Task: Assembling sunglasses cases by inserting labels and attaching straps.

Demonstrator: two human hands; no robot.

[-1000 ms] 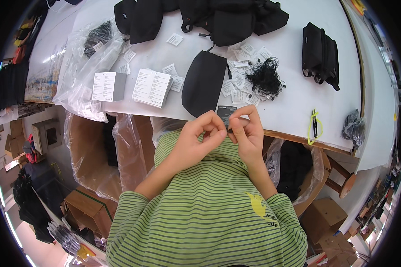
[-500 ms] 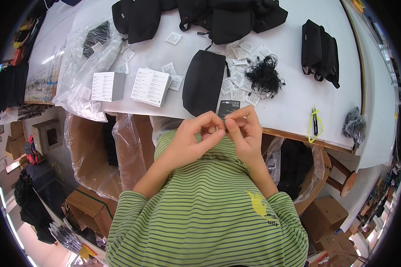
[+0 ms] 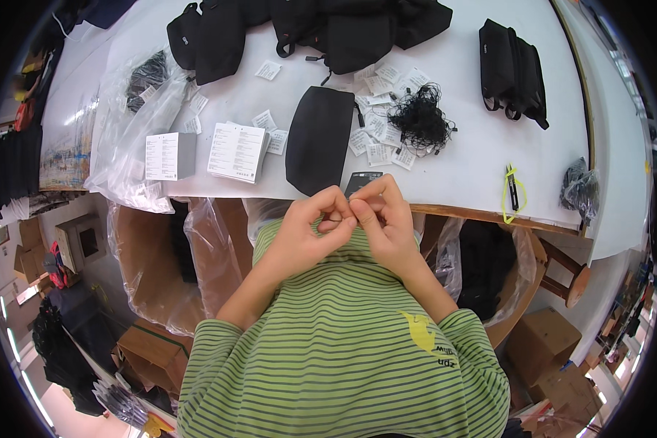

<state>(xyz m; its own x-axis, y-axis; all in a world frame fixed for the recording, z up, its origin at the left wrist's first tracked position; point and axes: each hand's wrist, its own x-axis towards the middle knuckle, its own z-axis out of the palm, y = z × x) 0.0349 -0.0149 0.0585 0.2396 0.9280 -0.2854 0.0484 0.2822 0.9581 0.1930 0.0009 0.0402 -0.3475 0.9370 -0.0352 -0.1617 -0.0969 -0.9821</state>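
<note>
Close together at the table's near edge, my left hand (image 3: 315, 223) and my right hand (image 3: 387, 219) are both closed in a pinch, fingertips almost touching. Between them shows a bit of thin black cord, mostly hidden by the fingers. Just beyond my right fingertips is a small black card tag (image 3: 359, 181); whether the cord joins it I cannot tell. A black fabric pouch (image 3: 320, 139) lies flat right behind my hands, its zip pull on the right side. Right of the pouch sit a tangle of black cords (image 3: 422, 120) and several loose white labels (image 3: 378, 153).
Two stacks of white printed cards (image 3: 237, 152) (image 3: 166, 157) stand left, beside a clear plastic bag (image 3: 124, 139). Black bags (image 3: 358, 40) lie along the back, another black bag (image 3: 515, 73) at right. Yellow-and-black snips (image 3: 512, 188) lie near the right edge. Lined cartons (image 3: 157, 255) stand below the table.
The view has shifted a little, so the table's things sit farther left. My hands stay pinched together, my fingertips now slightly closer to each other.
</note>
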